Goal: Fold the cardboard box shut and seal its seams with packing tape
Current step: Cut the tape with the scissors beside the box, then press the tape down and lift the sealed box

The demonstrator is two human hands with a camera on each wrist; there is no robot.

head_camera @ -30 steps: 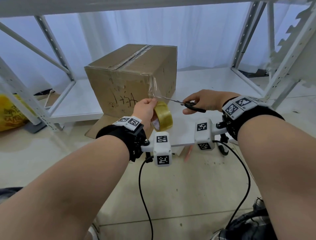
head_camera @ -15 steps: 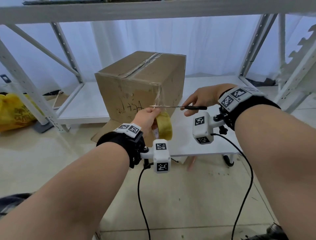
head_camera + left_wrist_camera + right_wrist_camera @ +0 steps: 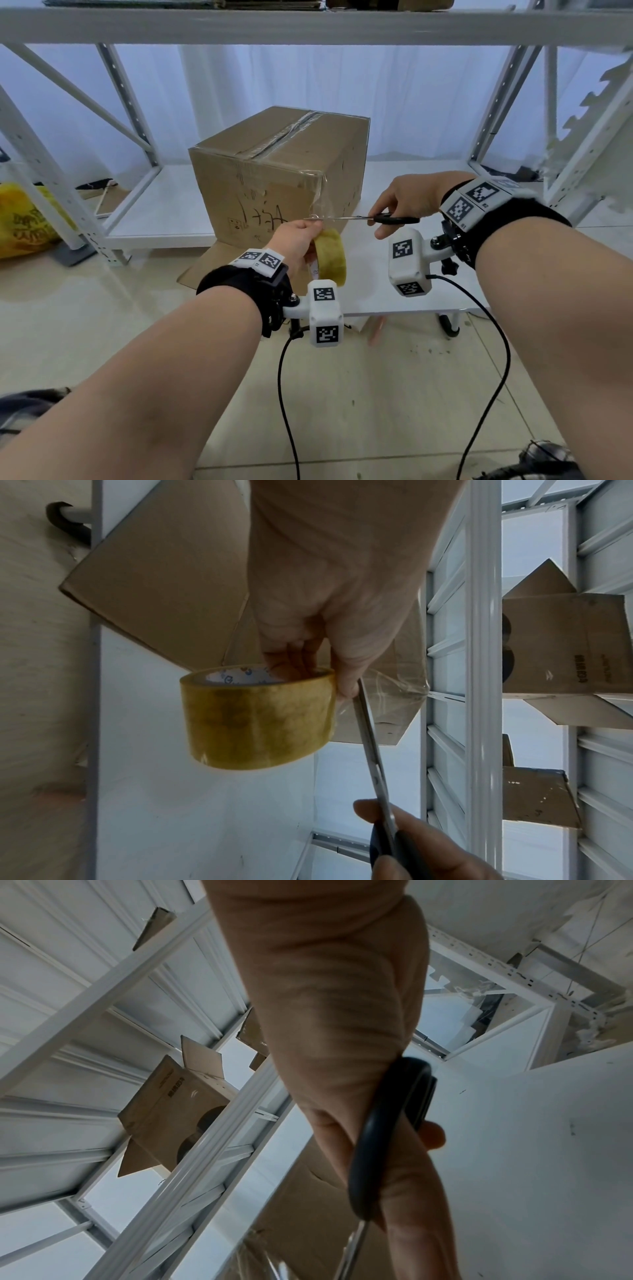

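Two hands worked a strip of tape (image 3: 320,202) stretched off the box (image 3: 279,171).

Sitting closed on the white shelf (image 3: 164,212), the box lay at 12 o'clock from the hands. The left hand (image 3: 296,241) gripped the roll (image 3: 330,257), fingers through its core. At 3 o'clock from it, the right hand (image 3: 406,202) gripped scissors (image 3: 363,218), blades laid across the strip just above the left thumb.
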